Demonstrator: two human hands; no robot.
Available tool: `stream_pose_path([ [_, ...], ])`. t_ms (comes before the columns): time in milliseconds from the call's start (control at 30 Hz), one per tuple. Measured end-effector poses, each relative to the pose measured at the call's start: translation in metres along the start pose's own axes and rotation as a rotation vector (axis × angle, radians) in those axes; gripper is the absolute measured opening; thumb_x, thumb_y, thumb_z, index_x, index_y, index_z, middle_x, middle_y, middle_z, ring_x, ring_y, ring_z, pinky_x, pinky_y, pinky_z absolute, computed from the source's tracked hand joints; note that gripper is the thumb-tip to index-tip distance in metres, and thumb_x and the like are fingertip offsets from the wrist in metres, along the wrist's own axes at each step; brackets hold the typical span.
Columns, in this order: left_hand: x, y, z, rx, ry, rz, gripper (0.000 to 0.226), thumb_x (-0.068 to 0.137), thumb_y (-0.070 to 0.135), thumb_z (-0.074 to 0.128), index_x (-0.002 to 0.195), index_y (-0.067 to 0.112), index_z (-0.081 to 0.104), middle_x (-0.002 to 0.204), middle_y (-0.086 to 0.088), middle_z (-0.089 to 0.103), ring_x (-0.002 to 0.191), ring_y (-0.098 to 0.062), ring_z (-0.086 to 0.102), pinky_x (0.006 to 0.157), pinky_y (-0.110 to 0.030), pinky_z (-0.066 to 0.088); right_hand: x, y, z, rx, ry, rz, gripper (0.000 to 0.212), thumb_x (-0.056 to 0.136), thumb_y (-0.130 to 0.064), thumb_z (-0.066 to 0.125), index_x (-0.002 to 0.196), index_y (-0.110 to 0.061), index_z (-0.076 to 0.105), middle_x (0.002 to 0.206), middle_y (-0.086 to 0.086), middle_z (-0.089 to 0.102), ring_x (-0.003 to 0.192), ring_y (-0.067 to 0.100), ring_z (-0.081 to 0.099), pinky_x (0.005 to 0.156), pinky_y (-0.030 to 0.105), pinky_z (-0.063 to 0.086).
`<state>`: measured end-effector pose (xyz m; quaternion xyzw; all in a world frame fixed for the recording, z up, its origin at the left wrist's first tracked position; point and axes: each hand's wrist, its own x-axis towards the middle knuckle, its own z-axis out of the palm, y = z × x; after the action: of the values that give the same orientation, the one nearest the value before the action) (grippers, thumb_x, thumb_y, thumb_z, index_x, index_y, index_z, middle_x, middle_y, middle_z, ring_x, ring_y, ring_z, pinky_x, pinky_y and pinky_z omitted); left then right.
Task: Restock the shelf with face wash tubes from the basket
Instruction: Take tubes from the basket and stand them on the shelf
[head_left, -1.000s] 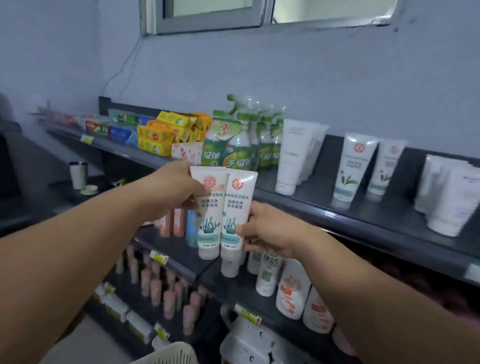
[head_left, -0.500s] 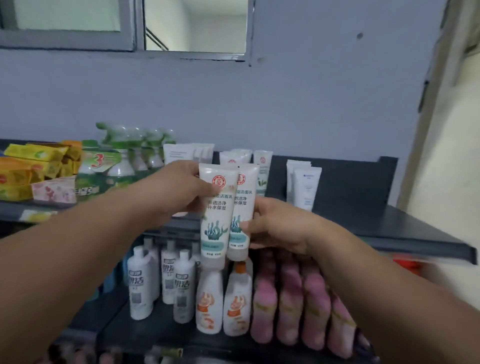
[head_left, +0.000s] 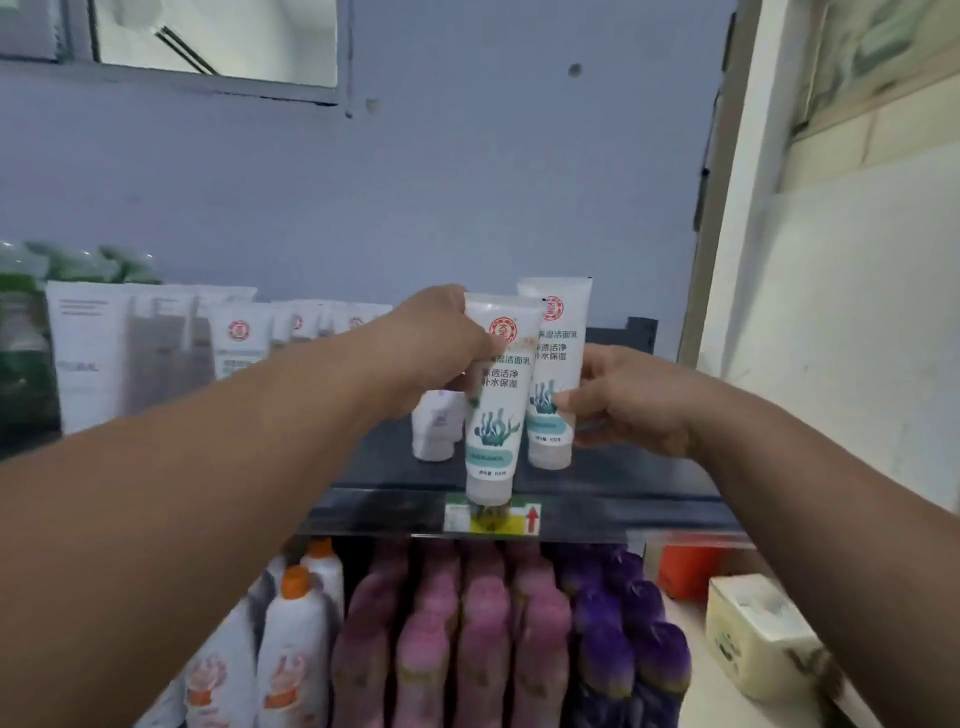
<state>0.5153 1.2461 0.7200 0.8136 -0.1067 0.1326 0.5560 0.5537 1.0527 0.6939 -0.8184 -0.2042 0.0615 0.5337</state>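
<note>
Face wash tubes pinched in left grip and right grip, now staggered above shelf.

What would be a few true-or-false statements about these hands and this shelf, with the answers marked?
1. The left hand holds the front tube and the right hand holds the rear tube. True.
2. Both tubes are held cap down. True.
3. The bottles below the shelf are all green. False: pink bottles and purple bottles stand there, with orange-capped white bottles to their left.
4. Nothing else stands on that shelf. False: more white tubes stand on it at the left.
</note>
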Motion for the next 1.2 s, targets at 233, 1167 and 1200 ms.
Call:
stream_pose_path([
  [233, 0.100, -0.003, 0.071, 0.070, 0.149, -0.019, 0.016, 0.090, 0.006, 0.059, 0.105, 0.009, 0.055, 0.104, -0.013, 0.067, 0.097, -0.029, 0.065, 0.084, -0.041, 0.054, 0.059, 0.048, -0.096, -0.001, 0.096, 0.076, 0.033, 0.093, 0.000, 0.055, 0.122, -0.016, 0.056, 0.113, 0.007, 0.070, 0.097, 0.023, 0.068, 0.072, 0.036, 0.055],
  [1167, 0.282, -0.082, 0.122, 0.033, 0.367, -0.291, 0.030, 0.090, 0.005, 0.049, 0.120, 0.007, 0.044, 0.089, -0.007, 0.055, 0.075, -0.018, 0.053, 0.071, -0.034, 0.048, 0.195, 0.119, -0.139, 0.095, -0.024, 0.072, 0.035, 0.092, 0.003, 0.055, 0.119, -0.018, 0.059, 0.109, 0.002, 0.072, 0.102, 0.020, 0.068, 0.091, 0.041, 0.055],
  [1200, 0.282, -0.083, 0.122, 0.032, 0.374, -0.290, 0.031, 0.090, 0.004, 0.046, 0.121, 0.007, 0.044, 0.089, -0.007, 0.056, 0.074, -0.017, 0.053, 0.068, -0.032, 0.048, 0.198, 0.120, -0.136, 0.101, -0.026, 0.072, 0.035, 0.092, 0.003, 0.055, 0.119, -0.019, 0.059, 0.110, 0.002, 0.072, 0.103, 0.020, 0.067, 0.092, 0.042, 0.054],
])
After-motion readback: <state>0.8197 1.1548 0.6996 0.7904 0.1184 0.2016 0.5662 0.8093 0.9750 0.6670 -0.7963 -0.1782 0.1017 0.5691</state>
